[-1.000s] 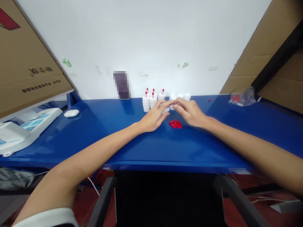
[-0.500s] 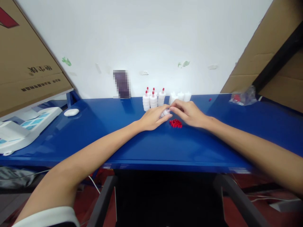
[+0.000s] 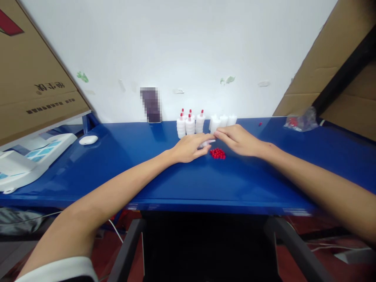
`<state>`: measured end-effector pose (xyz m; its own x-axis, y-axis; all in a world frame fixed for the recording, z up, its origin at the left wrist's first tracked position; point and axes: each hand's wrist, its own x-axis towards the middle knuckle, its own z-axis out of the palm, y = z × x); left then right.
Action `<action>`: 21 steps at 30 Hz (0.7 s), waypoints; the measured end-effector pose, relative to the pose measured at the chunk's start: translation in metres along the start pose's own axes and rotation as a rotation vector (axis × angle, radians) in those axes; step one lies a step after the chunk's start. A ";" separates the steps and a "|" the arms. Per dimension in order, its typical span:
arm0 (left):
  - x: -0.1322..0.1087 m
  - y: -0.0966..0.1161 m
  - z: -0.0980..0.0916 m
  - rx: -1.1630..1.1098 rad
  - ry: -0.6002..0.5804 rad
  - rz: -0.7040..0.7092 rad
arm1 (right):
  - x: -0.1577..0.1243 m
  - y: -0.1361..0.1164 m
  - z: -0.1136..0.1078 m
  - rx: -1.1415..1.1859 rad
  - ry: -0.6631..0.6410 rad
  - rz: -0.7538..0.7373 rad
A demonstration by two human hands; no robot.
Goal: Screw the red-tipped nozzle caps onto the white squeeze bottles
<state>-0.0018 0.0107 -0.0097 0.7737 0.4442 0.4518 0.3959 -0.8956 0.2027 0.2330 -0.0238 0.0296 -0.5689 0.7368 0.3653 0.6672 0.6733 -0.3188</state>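
My left hand (image 3: 189,147) is curled around a small white bottle (image 3: 206,142) that lies sideways on the blue table (image 3: 117,164). My right hand (image 3: 236,140) meets it from the right, its fingertips pinched at the bottle's nozzle end. A little heap of red caps (image 3: 217,153) lies just below the two hands. Behind them stand several white bottles with red caps (image 3: 189,122), and to their right three white bottles without caps (image 3: 223,121).
A white device with blue panels (image 3: 28,160) and a white mouse (image 3: 88,140) sit at the left. Cardboard boxes (image 3: 32,74) lean at both sides. A clear bag with red bits (image 3: 301,120) lies at the back right, one stray red cap (image 3: 260,124) near it.
Both hands drew a white bottle from the back row toward me and laid it sideways by the red caps. The right fingertips stayed at its tip.
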 end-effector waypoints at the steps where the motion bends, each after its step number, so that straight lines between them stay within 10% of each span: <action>1: 0.000 0.001 0.000 0.003 -0.010 -0.004 | 0.000 0.003 -0.001 -0.020 -0.040 0.021; 6: 0.001 0.004 -0.002 -0.003 -0.026 -0.030 | 0.002 0.022 -0.002 -0.153 -0.246 0.200; 21: 0.002 0.007 -0.003 0.043 -0.066 -0.029 | 0.003 0.029 0.004 -0.205 -0.182 0.311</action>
<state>0.0004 0.0052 -0.0048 0.7921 0.4716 0.3876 0.4381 -0.8813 0.1771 0.2485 -0.0021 0.0176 -0.3884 0.9146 0.1127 0.8922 0.4038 -0.2021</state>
